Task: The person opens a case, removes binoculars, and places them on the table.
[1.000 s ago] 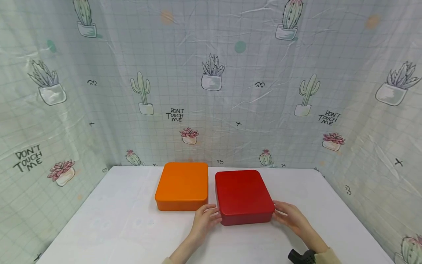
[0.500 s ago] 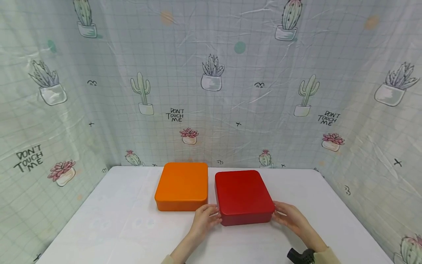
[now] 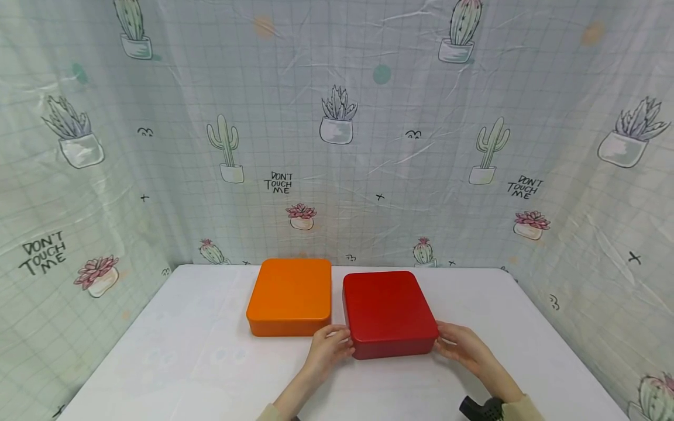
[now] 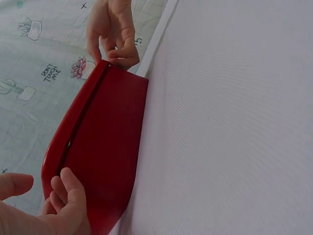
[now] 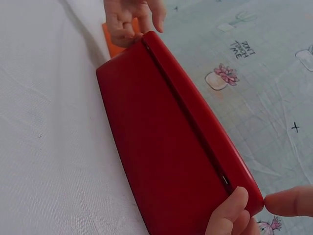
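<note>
A red square box (image 3: 389, 307) with rounded corners sits on the white table, turned slightly askew. A dark seam runs below its lid (image 5: 200, 107) in both wrist views. At its near left corner my left hand (image 3: 327, 351) touches the side with loosely bent fingers (image 4: 71, 193), the thumb standing apart. My right hand (image 3: 466, 348) touches the near right corner; in the right wrist view one fingertip lies beside the seam and another digit meets the lid's edge. Left of the red box stands an orange box (image 3: 289, 297) of similar shape.
The white table (image 3: 184, 351) reaches back to a hanging sheet (image 3: 337, 193) printed with cacti, which also covers both sides. A narrow strip of table separates the two boxes. A black device (image 3: 481, 408) is at my right wrist.
</note>
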